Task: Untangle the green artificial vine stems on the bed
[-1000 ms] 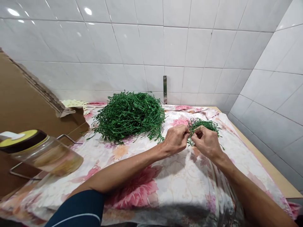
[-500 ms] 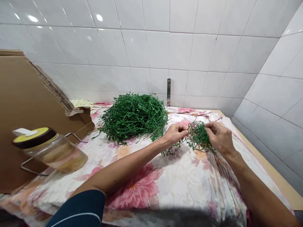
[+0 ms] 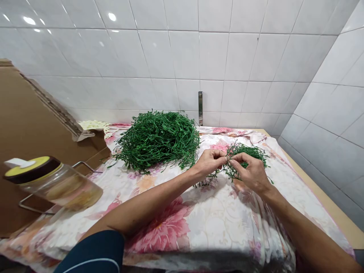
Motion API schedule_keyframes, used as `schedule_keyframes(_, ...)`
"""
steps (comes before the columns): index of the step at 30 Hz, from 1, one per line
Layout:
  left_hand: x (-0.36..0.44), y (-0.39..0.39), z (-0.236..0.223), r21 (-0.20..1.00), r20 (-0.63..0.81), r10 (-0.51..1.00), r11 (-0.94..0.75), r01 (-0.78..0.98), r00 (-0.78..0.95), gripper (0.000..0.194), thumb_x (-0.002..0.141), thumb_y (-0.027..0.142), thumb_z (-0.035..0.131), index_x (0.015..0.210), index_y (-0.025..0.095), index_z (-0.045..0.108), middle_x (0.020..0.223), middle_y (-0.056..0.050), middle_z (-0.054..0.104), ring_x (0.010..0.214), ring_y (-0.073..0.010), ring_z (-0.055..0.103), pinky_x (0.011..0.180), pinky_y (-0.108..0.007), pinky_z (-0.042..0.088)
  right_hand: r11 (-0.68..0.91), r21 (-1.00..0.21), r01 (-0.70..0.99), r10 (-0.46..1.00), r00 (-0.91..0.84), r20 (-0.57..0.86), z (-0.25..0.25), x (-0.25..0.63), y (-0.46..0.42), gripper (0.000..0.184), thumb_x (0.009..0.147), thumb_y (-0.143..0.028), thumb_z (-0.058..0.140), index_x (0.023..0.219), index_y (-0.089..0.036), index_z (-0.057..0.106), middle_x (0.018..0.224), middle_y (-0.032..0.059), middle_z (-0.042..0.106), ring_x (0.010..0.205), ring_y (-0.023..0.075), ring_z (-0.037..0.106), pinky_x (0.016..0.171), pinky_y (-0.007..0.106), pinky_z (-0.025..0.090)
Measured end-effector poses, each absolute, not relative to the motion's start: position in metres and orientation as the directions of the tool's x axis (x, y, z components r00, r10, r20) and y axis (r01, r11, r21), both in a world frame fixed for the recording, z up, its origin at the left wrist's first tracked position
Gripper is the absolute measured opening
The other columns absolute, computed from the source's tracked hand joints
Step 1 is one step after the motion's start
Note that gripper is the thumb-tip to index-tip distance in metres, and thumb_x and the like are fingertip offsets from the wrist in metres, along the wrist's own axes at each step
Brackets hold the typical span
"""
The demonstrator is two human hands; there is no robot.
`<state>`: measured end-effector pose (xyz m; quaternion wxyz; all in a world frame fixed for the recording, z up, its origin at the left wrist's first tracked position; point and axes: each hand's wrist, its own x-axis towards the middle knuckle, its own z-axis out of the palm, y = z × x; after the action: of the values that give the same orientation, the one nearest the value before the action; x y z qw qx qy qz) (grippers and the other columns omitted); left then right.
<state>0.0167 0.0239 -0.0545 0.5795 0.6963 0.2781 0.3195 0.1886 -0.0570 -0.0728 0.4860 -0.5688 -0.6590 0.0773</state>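
My left hand is closed in a pinch on thin green plastic stems, some of which hang below its fingers. Right beside it, my right hand pinches at the stems too, and the fingertips of both hands nearly meet. Behind and under my right hand lies a small loose pile of green stems. A much larger heap of the same green stems sits to the left of my hands. Which single stem lies between the fingertips is too small to make out.
A flowered cloth covers the table. On the left, a clear jar with a yellow and dark lid tilts on a metal wire stand before a cardboard box. Pale yellow pieces lie behind the box. White tiled walls border the table.
My right hand has moved left from the small pile to my left hand's fingertips. My left hand has stayed nearly in place. The view has shifted slightly.
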Motion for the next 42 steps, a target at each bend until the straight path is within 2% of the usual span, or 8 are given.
schedule_keyframes(10,0.019,0.02,-0.057,0.937,0.21,0.757,-0.337,0.094,0.619,0.024,0.081,0.035,0.064,0.069,0.014,0.061,0.061,0.003,0.05,0.056,-0.0087,0.041,0.054,-0.023,0.03,0.367,-0.567,0.737,0.74,0.137,0.658,-0.067,0.181,-0.063,0.009,0.09,-0.025,0.063,0.089,-0.021,0.07,0.081,0.0016,0.075,0.071,0.0169,0.069,0.068,0.027,0.052)
schedule_keyframes(16,0.016,0.013,-0.054,0.803,0.266,0.763,-0.513,0.302,0.589,0.017,0.083,0.027,0.057,0.07,0.016,0.059,0.06,0.004,0.05,0.058,-0.01,0.041,0.055,-0.024,0.03,0.338,-0.456,0.823,0.725,0.081,0.684,-0.073,0.181,-0.061,0.009,0.088,-0.021,0.06,0.084,-0.02,0.068,0.08,0.0031,0.074,0.073,0.0185,0.069,0.071,0.029,0.05)
schedule_keyframes(22,0.014,0.016,-0.053,0.656,0.369,0.735,-0.64,0.401,0.569,0.015,0.085,0.02,0.055,0.071,0.016,0.061,0.063,0.0,0.057,0.06,-0.0128,0.045,0.059,-0.027,0.03,0.228,-0.572,0.788,0.818,0.163,0.552,-0.069,0.176,-0.059,0.01,0.085,-0.026,0.064,0.078,-0.021,0.068,0.068,-0.0005,0.072,0.058,0.0151,0.064,0.062,0.026,0.046)
schedule_keyframes(25,0.013,0.018,-0.058,0.583,0.432,0.669,-0.719,0.379,0.604,0.015,0.087,0.022,0.055,0.075,0.016,0.062,0.067,-0.002,0.059,0.063,-0.0143,0.048,0.06,-0.028,0.03,0.183,-0.566,0.804,0.838,0.174,0.518,-0.069,0.175,-0.056,0.009,0.083,-0.026,0.064,0.077,-0.021,0.069,0.068,0.0,0.072,0.059,0.0164,0.065,0.062,0.027,0.046)
schedule_keyframes(30,0.015,0.011,-0.063,0.74,0.319,0.73,-0.59,0.323,0.604,0.015,0.084,0.022,0.056,0.071,0.017,0.061,0.061,0.001,0.057,0.057,-0.0123,0.047,0.056,-0.025,0.03,0.124,-0.459,0.88,0.759,0.214,0.615,-0.074,0.197,-0.049,0.014,0.085,-0.026,0.057,0.081,-0.02,0.07,0.071,0.004,0.073,0.061,0.0194,0.065,0.063,0.03,0.046)
schedule_keyframes(33,0.017,0.015,-0.061,0.846,0.289,0.788,-0.476,0.24,0.543,0.021,0.083,0.028,0.061,0.066,0.016,0.058,0.06,0.002,0.053,0.056,-0.0102,0.045,0.054,-0.023,0.031,0.085,-0.486,0.87,0.671,0.31,0.673,-0.069,0.22,-0.049,0.015,0.087,-0.03,0.06,0.081,-0.02,0.07,0.069,0.0036,0.072,0.06,0.0197,0.065,0.064,0.031,0.048)
schedule_keyframes(37,0.017,0.029,-0.054,0.962,0.161,0.847,-0.25,0.113,0.507,0.033,0.081,0.043,0.07,0.066,0.016,0.057,0.054,0.004,0.051,0.048,-0.0079,0.045,0.049,-0.022,0.029,0.185,-0.494,0.85,0.592,0.305,0.746,-0.062,0.234,-0.051,0.017,0.091,-0.034,0.063,0.088,-0.019,0.072,0.08,0.0048,0.075,0.068,0.02,0.069,0.071,0.031,0.052)
schedule_keyframes(42,0.013,0.038,-0.05,0.995,0.052,0.849,-0.09,0.048,0.526,0.032,0.081,0.038,0.074,0.069,0.014,0.057,0.054,0.003,0.056,0.046,-0.0072,0.052,0.046,-0.02,0.028,0.276,-0.449,0.85,0.606,0.208,0.768,-0.065,0.231,-0.05,0.017,0.093,-0.031,0.064,0.098,-0.019,0.074,0.09,0.0063,0.077,0.076,0.0217,0.071,0.077,0.035,0.056)
